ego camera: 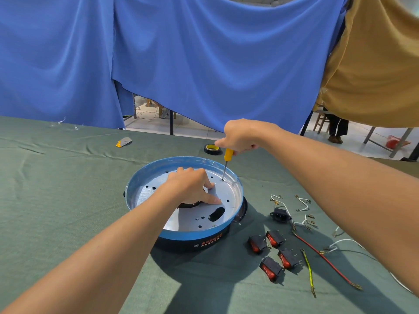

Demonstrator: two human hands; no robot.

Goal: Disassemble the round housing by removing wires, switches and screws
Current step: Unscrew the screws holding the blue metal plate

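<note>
The round housing (145,175), blue-rimmed with a black base, sits mid-table with its silver inner plate (229,191) facing up. My left hand (192,185) rests inside it, thumb pressed flat on the plate, fingers curled at the central opening. My right hand (239,135) grips a yellow-handled screwdriver (227,158) held nearly upright. Its tip stands on a screw (222,180) at the plate's far right edge. Several red rocker switches (275,238) lie on the cloth to the right, with a black power socket (279,215) and loose wires: white (302,206), red (324,260), yellow-green (308,269).
A green cloth (56,189) covers the table. A roll of black tape (213,149) lies just behind the housing, and a yellow-grey utility knife (123,142) lies farther left. Blue and tan curtains hang behind the table's far edge.
</note>
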